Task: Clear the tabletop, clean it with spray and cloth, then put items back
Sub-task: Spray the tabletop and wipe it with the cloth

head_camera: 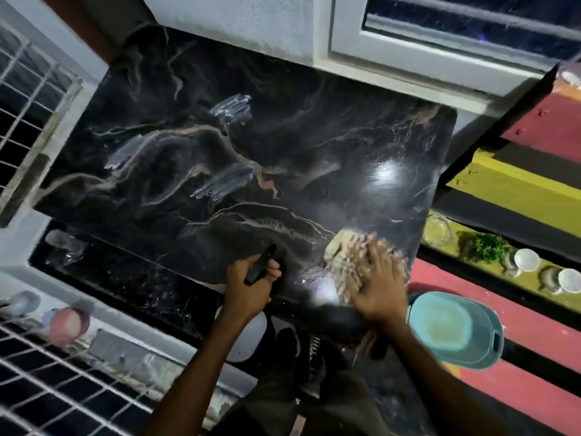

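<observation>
A black marbled tabletop (239, 158) fills the middle of the view, with wet spray streaks (231, 108) smeared across it. My left hand (248, 284) grips the black trigger head of a spray bottle (245, 336), whose white body hangs below the table's near edge. My right hand (377, 278) presses flat on a beige cloth (338, 243) at the table's near right corner; both are motion-blurred.
On the striped mat (534, 316) to the right lie a teal lidded container (456, 328), a glass bowl (437, 229), a small green plant (487, 247) and two white cups (526, 259). A window (440, 36) is behind the table, wire grilles (28, 105) on the left.
</observation>
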